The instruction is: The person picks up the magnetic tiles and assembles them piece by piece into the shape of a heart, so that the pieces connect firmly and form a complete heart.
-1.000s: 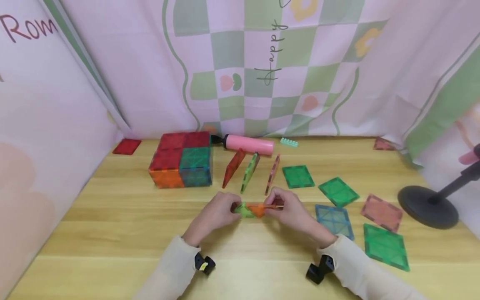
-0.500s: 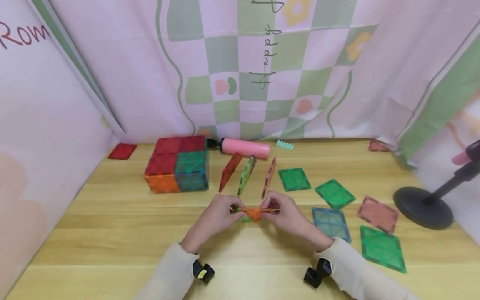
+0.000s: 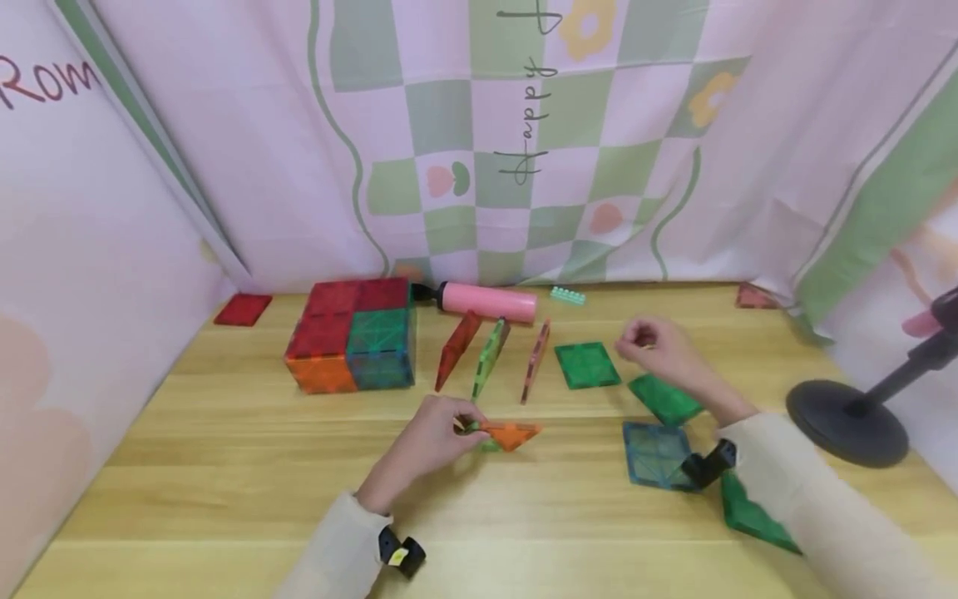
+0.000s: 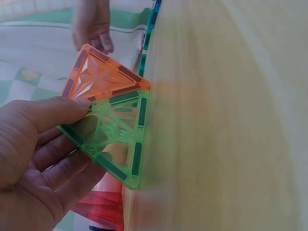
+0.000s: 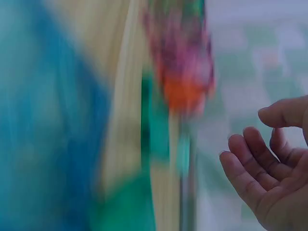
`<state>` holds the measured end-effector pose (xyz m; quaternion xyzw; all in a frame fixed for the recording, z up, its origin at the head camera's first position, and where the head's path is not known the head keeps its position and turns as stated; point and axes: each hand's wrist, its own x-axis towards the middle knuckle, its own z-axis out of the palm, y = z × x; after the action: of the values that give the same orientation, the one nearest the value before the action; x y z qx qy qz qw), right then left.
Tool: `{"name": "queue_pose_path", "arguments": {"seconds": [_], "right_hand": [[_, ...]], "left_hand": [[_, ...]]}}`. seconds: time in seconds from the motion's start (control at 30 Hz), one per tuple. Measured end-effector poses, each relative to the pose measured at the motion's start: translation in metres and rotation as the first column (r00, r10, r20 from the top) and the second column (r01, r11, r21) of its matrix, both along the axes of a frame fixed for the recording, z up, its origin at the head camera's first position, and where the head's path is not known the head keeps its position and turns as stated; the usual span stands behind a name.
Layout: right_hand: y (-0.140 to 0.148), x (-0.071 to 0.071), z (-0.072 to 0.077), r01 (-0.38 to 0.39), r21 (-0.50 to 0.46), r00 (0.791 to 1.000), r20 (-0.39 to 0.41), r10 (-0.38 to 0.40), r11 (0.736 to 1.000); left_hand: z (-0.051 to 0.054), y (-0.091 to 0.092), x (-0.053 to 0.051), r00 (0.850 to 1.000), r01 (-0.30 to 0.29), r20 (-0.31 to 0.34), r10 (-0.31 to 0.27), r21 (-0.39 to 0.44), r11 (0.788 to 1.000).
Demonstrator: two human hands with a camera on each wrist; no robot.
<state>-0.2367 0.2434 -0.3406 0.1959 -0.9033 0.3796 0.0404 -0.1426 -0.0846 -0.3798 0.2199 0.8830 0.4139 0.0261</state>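
Note:
My left hand pinches a light green triangular magnetic tile between thumb and fingers. Along one edge it meets an orange triangular magnetic tile, which points away to the right in the head view. My right hand holds nothing and hovers over the green square tiles on the right, its fingers loosely curled. Just ahead of the left hand, a red tile, a light green tile and a pink tile stand on edge in a row.
A box built of coloured tiles stands back left, with a pink cylinder beside it. Flat green and blue tiles lie to the right. Near the right edge is a black round stand base.
The right hand has let go of the orange tile and moved right and away, over the flat tiles. The left hand stays nearly in place with the joined triangles.

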Motion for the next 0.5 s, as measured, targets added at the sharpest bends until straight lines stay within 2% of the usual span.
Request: {"name": "queue_pose_path", "arguments": {"seconds": [0.1,0.23,0.33,0.43,0.5], "right_hand": [[0.040,-0.032,-0.002,0.111,0.133,0.992,-0.072,-0.102,0.985],[0.097,-0.073,-0.011,0.220,0.260,0.975,-0.100,-0.200,0.940],[0.135,-0.096,-0.016,0.230,0.335,0.973,-0.066,-0.221,0.914],[0.160,-0.111,-0.016,0.205,0.410,0.977,-0.025,-0.213,0.889],[0.170,-0.118,-0.016,0.190,0.440,0.980,-0.028,-0.199,0.878]], "left_hand": [[-0.001,-0.001,-0.001,1.000,0.002,-0.012,-0.002,-0.004,1.000],[-0.002,-0.001,-0.002,1.000,0.002,-0.019,-0.002,-0.008,1.000],[-0.002,-0.001,-0.002,1.000,0.008,-0.015,-0.008,-0.003,1.000],[-0.001,-0.001,-0.001,1.000,0.006,-0.012,-0.006,0.006,1.000],[0.000,-0.002,-0.002,1.000,0.000,-0.013,0.000,0.007,1.000]]}}
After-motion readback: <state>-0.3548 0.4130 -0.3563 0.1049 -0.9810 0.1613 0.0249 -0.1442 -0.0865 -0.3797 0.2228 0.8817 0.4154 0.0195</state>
